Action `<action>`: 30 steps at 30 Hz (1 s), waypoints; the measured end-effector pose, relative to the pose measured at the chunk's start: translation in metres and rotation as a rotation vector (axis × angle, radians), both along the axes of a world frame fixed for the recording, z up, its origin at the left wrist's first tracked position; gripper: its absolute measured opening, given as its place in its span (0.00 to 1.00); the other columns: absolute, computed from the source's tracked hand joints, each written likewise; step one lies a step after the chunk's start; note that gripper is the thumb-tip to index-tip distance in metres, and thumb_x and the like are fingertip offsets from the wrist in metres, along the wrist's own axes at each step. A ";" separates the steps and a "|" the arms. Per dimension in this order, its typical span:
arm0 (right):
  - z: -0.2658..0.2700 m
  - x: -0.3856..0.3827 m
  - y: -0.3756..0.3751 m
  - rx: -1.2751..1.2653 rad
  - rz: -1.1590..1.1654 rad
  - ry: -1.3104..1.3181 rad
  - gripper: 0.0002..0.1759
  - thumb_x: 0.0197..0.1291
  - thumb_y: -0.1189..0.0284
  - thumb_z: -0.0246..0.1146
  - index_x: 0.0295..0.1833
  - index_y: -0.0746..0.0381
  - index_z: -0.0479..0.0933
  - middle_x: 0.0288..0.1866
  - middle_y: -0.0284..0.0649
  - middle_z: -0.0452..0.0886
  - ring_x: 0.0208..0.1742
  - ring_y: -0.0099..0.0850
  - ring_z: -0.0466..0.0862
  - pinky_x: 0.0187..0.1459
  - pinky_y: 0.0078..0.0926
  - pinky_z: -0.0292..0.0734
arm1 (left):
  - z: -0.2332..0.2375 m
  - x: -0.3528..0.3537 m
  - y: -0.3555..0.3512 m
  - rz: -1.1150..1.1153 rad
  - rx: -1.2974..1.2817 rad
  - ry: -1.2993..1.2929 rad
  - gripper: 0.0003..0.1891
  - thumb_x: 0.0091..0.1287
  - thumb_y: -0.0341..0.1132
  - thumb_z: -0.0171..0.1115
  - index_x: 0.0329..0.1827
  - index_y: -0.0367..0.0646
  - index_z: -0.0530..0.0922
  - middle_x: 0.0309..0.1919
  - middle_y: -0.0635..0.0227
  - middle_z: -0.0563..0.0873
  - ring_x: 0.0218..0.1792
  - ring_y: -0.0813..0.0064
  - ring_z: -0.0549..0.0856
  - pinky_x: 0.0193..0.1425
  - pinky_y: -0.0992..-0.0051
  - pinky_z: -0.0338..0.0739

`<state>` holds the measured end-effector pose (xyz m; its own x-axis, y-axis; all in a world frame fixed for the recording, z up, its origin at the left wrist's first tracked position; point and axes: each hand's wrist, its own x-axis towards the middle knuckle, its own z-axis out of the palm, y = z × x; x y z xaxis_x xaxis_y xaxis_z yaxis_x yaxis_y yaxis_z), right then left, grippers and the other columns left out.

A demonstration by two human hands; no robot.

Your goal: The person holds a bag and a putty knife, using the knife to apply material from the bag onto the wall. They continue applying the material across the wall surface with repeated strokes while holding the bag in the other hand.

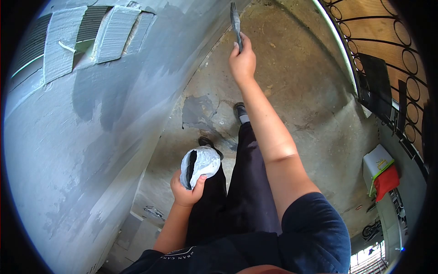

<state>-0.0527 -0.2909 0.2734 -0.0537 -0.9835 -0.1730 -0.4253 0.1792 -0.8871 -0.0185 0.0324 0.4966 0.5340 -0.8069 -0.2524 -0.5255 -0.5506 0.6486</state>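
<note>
My left hand point(186, 191) is closed around a paint tub point(207, 160) in front of my legs. The tub is coated in pale grey, and its dark opening faces left toward the wall. Far out ahead, my right hand point(242, 61) grips a paintbrush point(235, 22) smeared with grey. The brush points away from me, near where the wall meets the floor. To my left rises a wall point(59, 150) with uneven grey paint, darker in some patches and streaky in others.
Grey ventilation blocks point(117, 34) are set into the upper wall. A stained concrete floor point(315, 118) lies under my feet, with a dark grey patch point(198, 111). Ornate metal grillwork point(404, 68) lines the right side. A white bin point(376, 160) with a red cloth point(387, 181) stands there.
</note>
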 end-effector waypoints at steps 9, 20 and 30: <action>0.001 -0.006 0.083 -0.030 0.794 0.050 0.20 0.67 0.75 0.61 0.64 0.52 0.79 0.42 0.51 0.87 0.43 0.53 0.86 0.45 0.46 0.83 | -0.002 0.000 0.001 0.022 -0.050 0.036 0.18 0.60 0.43 0.77 0.43 0.38 0.84 0.34 0.54 0.88 0.34 0.51 0.88 0.39 0.62 0.82; 0.048 0.022 0.080 0.009 0.311 -0.185 0.21 0.70 0.73 0.60 0.68 0.54 0.75 0.41 0.53 0.87 0.40 0.55 0.87 0.42 0.49 0.82 | -0.005 -0.001 0.012 0.083 -0.049 0.030 0.20 0.59 0.44 0.78 0.44 0.37 0.84 0.34 0.55 0.88 0.34 0.51 0.88 0.40 0.63 0.82; 0.050 -0.005 0.113 -0.121 0.655 -0.006 0.23 0.67 0.75 0.62 0.68 0.55 0.76 0.43 0.52 0.86 0.41 0.50 0.87 0.43 0.44 0.83 | 0.006 0.011 0.039 0.107 -0.010 0.011 0.19 0.59 0.44 0.77 0.42 0.37 0.84 0.33 0.53 0.88 0.33 0.50 0.89 0.39 0.62 0.82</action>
<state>-0.0582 -0.1774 0.3230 0.5621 -0.8251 -0.0575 -0.4072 -0.2156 -0.8875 -0.0074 0.0713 0.5030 0.6145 -0.7479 -0.2511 -0.4567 -0.5968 0.6598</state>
